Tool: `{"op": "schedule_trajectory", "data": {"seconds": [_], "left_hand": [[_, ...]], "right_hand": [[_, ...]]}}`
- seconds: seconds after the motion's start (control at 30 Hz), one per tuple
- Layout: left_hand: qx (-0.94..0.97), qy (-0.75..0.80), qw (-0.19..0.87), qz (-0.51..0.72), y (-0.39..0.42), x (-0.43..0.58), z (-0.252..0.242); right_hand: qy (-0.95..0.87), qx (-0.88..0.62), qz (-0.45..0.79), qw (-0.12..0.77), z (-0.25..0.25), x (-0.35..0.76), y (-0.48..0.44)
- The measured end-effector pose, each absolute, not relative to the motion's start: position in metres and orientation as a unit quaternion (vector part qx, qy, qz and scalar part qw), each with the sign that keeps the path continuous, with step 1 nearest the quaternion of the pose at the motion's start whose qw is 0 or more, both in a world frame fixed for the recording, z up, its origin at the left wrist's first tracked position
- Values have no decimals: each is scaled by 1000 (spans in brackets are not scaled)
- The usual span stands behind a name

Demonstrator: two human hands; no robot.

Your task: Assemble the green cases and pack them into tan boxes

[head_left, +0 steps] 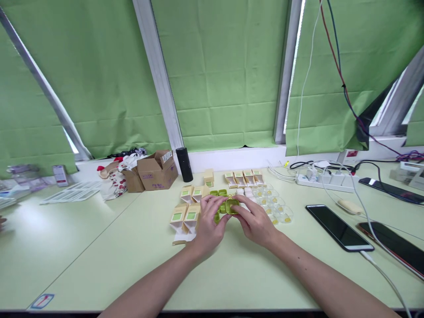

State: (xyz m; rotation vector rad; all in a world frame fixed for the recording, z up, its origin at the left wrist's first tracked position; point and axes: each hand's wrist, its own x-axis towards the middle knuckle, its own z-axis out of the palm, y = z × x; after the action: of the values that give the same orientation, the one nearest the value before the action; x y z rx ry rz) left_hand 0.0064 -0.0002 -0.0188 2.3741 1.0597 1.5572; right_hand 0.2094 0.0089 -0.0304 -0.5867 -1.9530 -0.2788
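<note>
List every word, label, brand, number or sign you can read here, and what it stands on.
Nothing reads clearly.
Cardboard box: purple marks and white label, too small.
Sticker on the table: red mark, no readable words.
Upright phone at left: screen blurred.
Small cartons: green panels, no legible print.
Green container being held: no text visible.

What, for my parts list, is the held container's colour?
The container is olive green, shown in the head view.
</note>
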Motion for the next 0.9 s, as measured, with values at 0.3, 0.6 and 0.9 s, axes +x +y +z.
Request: {"op": "schedule_trajectory", "data": {"seconds": [0.3, 0.6, 0.9], "left_hand": [[775, 350, 50, 524, 0, 8, -20], [776, 354, 54, 520, 0, 6, -19], [782, 346, 59, 516, 2, 5, -23]], "right_hand": [[-821, -241, -104, 507, -29, 209, 9], [-818, -240, -72, 518, -31, 208, 10], [-818, -237, -45, 521, -32, 209, 11]]}}
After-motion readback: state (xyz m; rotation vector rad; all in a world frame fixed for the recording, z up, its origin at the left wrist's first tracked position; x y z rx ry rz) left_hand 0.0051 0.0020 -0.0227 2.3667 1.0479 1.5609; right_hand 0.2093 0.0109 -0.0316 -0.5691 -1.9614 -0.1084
